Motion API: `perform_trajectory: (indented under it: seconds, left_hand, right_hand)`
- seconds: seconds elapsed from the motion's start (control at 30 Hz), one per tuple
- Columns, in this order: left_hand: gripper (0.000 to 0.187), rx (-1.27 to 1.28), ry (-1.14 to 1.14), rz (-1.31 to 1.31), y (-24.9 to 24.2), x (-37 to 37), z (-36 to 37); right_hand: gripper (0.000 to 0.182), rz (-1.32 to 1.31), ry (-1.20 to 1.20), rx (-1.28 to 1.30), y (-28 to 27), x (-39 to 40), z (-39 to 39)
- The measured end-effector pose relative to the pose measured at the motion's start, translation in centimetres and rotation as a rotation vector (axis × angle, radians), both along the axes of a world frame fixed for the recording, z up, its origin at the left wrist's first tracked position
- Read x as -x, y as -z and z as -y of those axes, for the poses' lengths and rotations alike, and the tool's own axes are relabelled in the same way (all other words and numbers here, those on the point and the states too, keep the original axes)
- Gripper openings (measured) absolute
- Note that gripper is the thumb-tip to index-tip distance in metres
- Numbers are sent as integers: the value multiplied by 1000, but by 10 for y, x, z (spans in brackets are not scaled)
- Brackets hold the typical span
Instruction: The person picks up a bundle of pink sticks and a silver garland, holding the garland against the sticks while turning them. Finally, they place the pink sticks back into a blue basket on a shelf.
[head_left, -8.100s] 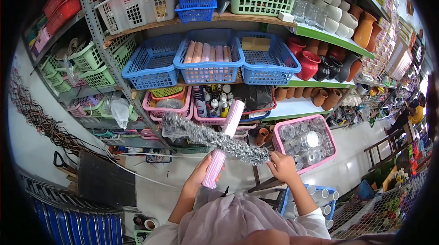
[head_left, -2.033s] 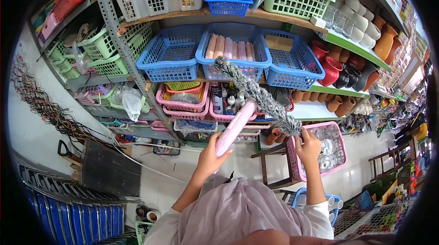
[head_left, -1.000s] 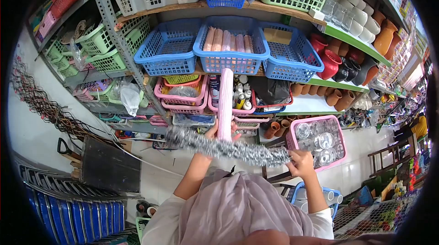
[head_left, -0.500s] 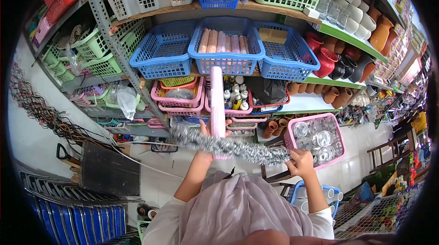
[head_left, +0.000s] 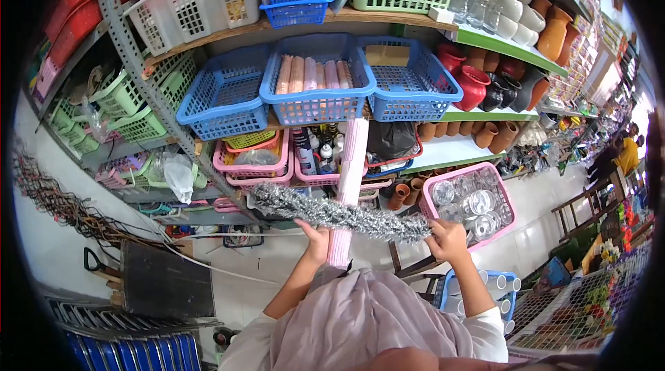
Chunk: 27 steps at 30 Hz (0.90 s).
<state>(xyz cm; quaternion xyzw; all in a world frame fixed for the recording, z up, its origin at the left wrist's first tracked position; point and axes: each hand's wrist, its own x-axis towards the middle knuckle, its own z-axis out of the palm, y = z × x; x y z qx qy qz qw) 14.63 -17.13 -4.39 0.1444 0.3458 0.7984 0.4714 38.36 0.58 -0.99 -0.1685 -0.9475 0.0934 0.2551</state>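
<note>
A long pale pink roll, looking like crepe paper (head_left: 353, 156), stands slanted in front of me. My left hand (head_left: 316, 243) holds it low from the left side, thumb out, with the other fingers hidden behind it. Across the front of the roll stretches a bundle of silver tinsel garland (head_left: 315, 213). My right hand (head_left: 449, 239) is closed on the right end of the garland, which reaches leftward past the roll. Behind them, a blue basket (head_left: 315, 109) on the shelf holds several similar rolls in peach, pink and lilac.
Blue baskets (head_left: 225, 118) (head_left: 415, 109) flank the one with rolls. Below are pink baskets (head_left: 253, 170) with bottles nearby, and a pink crate (head_left: 509, 213) of glassware. Clay pots (head_left: 495, 137) line the right shelf. Blue chairs (head_left: 131, 350) are stacked at lower left.
The roll now tilts to the right, and its lower end shows below the garland. The garland has come into sharper focus, slightly higher. My view has shifted, so the shelves appear farther left.
</note>
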Motion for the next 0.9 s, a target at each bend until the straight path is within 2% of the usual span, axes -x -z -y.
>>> perform_trajectory:
  seconds: [0.03, 0.07, 0.13, 0.17, 0.27, 0.3, 0.4, 0.43, 0.57, 0.7, 0.77, 0.87, 0.9]
  left_hand:
    - [96, -192, 251, -163, 20, 16, 2]
    - [96, -195, 274, -159, 39, 17, 1]
    - [76, 13, 284, -483, 6, 7, 0]
    - [62, 5, 320, -440, 9, 1, -1]
    - [62, 15, 342, -529, 11, -15, -12]
    - [61, 14, 392, -443, 14, -16, -14]
    - [59, 15, 427, -423, 26, -24, -22]
    - [58, 15, 438, -408, 26, -25, -25]
    - [58, 30, 499, -380, 35, -24, -37]
    - [57, 69, 541, -379, 31, -27, -49]
    - [57, 71, 557, -363, 30, -28, -53]
    - [55, 56, 563, -362, 32, -31, -58]
    - [53, 37, 560, -379, 33, -32, -59]
  right_hand:
    - [32, 35, 61, 12, 3, -5, -5]
    - [30, -27, 127, -1, 5, -6, -6]
    - [26, -104, 305, 77, 9, -9, -6]
    - [24, -173, 389, 137, 4, -9, -1]
    - [24, -226, 598, 180, 26, -26, -3]
    - [25, -224, 686, 147, 33, -33, -1]
    - [29, -332, 933, 269, 54, -49, 6]
    - [32, -312, 1007, 355, 64, -57, 6]
    - [36, -180, 1231, 415, 95, -76, 7]
    - [30, 12, 1255, 374, 146, -92, -11]
    - [30, 24, 1265, 320, 182, -96, -25]
    - [33, 56, 1266, 308, 190, -95, -33]
    - [35, 89, 1314, 215, 194, -95, -35]
